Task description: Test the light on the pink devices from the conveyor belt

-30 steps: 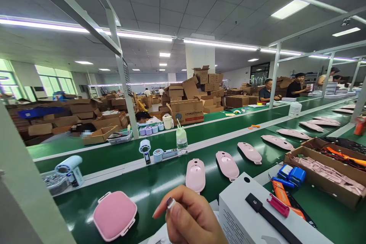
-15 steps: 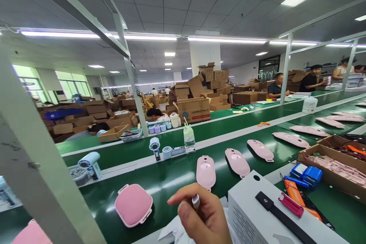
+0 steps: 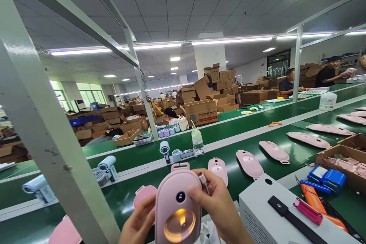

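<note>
both hands hold a pink device [image 3: 177,206] up over the green belt [image 3: 286,152], its round lamp glowing. left hand [image 3: 140,223] fingers curl around its edge; right hand [image 3: 220,207] pinches a small plug [image 3: 203,181] beside its top.

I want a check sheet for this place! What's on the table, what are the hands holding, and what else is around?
Surface: green belt with a row of pink shells lying on it.
Job's things: pink device held upright, round orange light glowing low on its front, small dark screen above it.
Clutter: white box with a black strap, blue packs, carton of small parts, bottle.
Grippers: left hand grips the device's left edge; right hand touches its right side and pinches a small metal plug.
Cables: thin wires at the carton; plug's lead hidden.
Surroundings: stacked boxes, seated people across the line, metal frame posts.
</note>
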`<action>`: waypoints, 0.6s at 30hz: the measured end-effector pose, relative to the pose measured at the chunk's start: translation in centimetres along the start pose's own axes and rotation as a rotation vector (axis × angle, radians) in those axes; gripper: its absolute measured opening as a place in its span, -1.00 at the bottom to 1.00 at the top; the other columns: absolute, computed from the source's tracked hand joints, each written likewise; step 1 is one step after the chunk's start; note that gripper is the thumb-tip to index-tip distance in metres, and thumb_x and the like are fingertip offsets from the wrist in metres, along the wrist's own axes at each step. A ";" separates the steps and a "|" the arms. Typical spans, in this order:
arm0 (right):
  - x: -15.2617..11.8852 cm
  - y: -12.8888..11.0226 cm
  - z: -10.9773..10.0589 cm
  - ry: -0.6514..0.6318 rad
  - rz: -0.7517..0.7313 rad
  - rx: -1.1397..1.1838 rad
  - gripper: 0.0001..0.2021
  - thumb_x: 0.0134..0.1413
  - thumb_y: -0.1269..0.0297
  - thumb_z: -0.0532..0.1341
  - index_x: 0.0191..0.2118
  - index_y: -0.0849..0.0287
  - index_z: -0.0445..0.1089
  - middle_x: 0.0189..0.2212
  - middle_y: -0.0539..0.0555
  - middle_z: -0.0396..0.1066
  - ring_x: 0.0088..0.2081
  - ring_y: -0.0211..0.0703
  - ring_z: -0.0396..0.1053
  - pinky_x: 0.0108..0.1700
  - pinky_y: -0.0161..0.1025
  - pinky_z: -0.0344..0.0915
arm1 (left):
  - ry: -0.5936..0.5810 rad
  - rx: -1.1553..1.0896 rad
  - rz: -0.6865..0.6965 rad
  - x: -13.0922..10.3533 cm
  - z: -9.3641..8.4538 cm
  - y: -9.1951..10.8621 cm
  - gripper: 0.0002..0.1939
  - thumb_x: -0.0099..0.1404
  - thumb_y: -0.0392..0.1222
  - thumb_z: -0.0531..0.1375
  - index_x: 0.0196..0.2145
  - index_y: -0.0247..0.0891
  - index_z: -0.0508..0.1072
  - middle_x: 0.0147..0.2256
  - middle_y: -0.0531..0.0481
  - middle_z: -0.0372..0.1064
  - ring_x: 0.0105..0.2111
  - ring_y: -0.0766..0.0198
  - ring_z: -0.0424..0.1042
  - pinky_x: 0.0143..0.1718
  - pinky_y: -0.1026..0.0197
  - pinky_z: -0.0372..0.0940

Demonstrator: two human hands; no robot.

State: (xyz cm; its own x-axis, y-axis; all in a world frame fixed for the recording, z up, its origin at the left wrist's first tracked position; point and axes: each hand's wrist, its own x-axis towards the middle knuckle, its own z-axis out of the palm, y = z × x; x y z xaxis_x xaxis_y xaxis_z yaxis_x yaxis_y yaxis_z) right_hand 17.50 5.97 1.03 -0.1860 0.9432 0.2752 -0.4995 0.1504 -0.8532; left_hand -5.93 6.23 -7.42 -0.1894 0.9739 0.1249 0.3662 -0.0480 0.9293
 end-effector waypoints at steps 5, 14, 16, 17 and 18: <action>1.0 -0.5 -1.5 0.166 -0.096 -0.173 -0.69 -0.09 0.22 0.35 -0.18 0.22 0.47 -0.28 0.09 0.51 -0.22 -0.01 0.43 -0.18 -0.20 0.36 | 0.032 0.656 -0.048 4.7 1.2 -6.1 -0.32 0.02 -0.38 0.28 0.15 -0.37 0.34 0.28 -0.31 0.02 0.33 -0.24 -0.19 0.25 -0.41 -0.28; 3.0 1.4 -3.1 0.241 -0.125 -0.247 -0.70 -0.05 0.20 0.32 -0.17 0.23 0.46 -0.26 0.10 0.52 -0.21 0.03 0.43 -0.16 -0.15 0.34 | 0.125 0.705 -0.138 2.7 -1.3 0.9 -0.38 0.40 0.04 -0.28 0.26 -0.24 0.18 0.08 -0.20 0.37 0.00 -0.10 0.39 0.00 -0.02 0.22; 4.1 2.3 -3.7 0.260 -0.110 -0.265 -0.74 -0.01 0.23 0.32 -0.18 0.24 0.45 -0.29 0.07 0.51 -0.20 0.01 0.44 -0.13 -0.14 0.34 | 0.266 0.630 -0.256 1.3 -2.9 3.4 -0.21 0.30 0.26 -0.29 0.21 -0.31 0.23 -0.14 -0.32 0.47 -0.12 -0.24 0.42 -0.09 -0.08 0.24; 4.8 2.9 -4.0 0.265 -0.094 -0.277 -0.77 0.03 0.25 0.32 -0.19 0.24 0.44 -0.30 0.05 0.50 -0.21 -0.02 0.44 -0.13 -0.13 0.34 | 0.297 0.564 -0.257 0.3 -3.6 4.4 -0.19 0.23 0.33 -0.24 0.17 -0.28 0.27 -0.13 -0.27 0.47 -0.08 -0.19 0.41 -0.06 -0.04 0.25; 5.6 3.6 -4.3 0.266 -0.072 -0.290 -0.82 0.08 0.27 0.32 -0.21 0.25 0.44 -0.31 0.03 0.49 -0.22 -0.05 0.44 -0.14 -0.13 0.36 | 0.344 0.502 -0.252 -0.8 -4.0 5.1 -0.17 0.17 0.39 -0.20 0.13 -0.24 0.30 -0.06 -0.20 0.45 0.01 -0.11 0.37 0.02 0.01 0.24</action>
State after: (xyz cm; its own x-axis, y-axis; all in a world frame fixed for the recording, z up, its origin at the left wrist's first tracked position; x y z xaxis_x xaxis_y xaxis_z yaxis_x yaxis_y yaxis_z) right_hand 18.30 13.06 -2.35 0.0854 0.9654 0.2465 -0.2369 0.2599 -0.9361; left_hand -7.58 4.34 -1.37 -0.5750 0.8113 0.1062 0.6372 0.3626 0.6800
